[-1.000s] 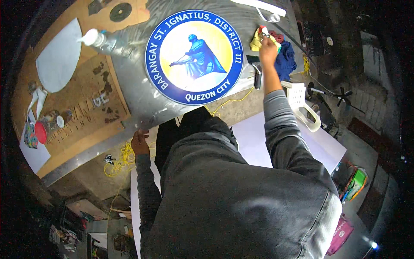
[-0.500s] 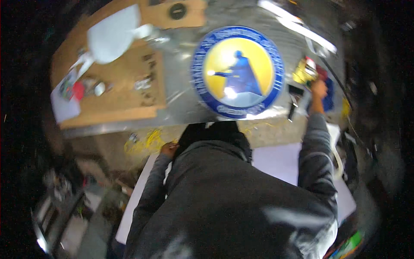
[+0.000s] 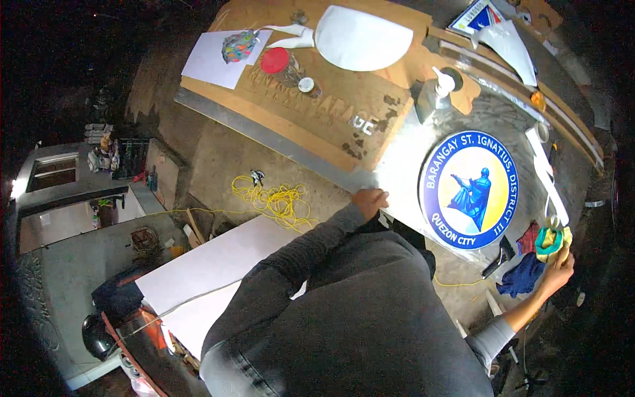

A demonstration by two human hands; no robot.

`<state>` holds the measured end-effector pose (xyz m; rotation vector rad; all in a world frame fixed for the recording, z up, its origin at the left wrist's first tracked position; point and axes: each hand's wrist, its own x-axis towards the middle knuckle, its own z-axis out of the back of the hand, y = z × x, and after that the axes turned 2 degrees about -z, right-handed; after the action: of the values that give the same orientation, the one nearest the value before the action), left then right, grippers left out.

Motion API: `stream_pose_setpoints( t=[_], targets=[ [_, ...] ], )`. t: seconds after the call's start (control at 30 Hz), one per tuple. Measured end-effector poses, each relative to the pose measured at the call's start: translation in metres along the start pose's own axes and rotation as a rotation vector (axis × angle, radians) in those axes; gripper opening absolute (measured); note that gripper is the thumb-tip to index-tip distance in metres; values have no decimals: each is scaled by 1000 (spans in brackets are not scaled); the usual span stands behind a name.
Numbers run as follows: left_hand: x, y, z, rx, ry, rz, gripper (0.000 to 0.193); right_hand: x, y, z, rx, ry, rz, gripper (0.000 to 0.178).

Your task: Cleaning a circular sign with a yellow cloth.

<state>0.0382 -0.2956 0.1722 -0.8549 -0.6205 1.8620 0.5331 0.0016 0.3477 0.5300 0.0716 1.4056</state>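
My right hand (image 3: 559, 266) is at the far right of the metal table, its fingers closed on a yellow and green cloth (image 3: 549, 243). Dark blue cloth (image 3: 522, 276) and red cloth (image 3: 528, 237) lie close by it. My left hand (image 3: 370, 201) is at the table's near edge, fingers bent together; whether anything is in them is hidden. Between the hands lies a round blue-rimmed sign (image 3: 471, 190) with a yellow centre and a blue robed figure. A black pistol-shaped tool (image 3: 500, 257) rests beside the sign's near right side.
Brown cardboard (image 3: 344, 142) covers the table's left part, bearing a red-lidded container (image 3: 274, 61) and a white rounded sheet (image 3: 360, 38). A bottle with a white top (image 3: 433, 96) stands behind the sign. Yellow cord (image 3: 281, 202) lies tangled on the floor beside a white board (image 3: 218, 261).
My view has turned, so the table now slants down to the right. My left hand has come up to the table edge. My right hand stays at the cloths.
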Motion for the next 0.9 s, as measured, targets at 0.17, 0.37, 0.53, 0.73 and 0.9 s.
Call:
stream_pose_setpoints(
  t=[0.17,0.37,0.53,0.73,0.9],
  targets=[
    [11,-75,24,-735,-21,-64,52,-72,120,7,522,202,224,26],
    [16,-126,74,-574,-110,-601,79,-175,206,-50,703,593,88,29],
    [10,-83,97,-751,47,-152,20,-208,276,-57,1200,907,-51,32],
    [-1,-90,138,-408,-15,-245,42,-230,279,-42,969,991,143,75],
    [-4,-89,150,-258,-162,-569,28,-251,258,-58,714,949,130,29]
  ],
)
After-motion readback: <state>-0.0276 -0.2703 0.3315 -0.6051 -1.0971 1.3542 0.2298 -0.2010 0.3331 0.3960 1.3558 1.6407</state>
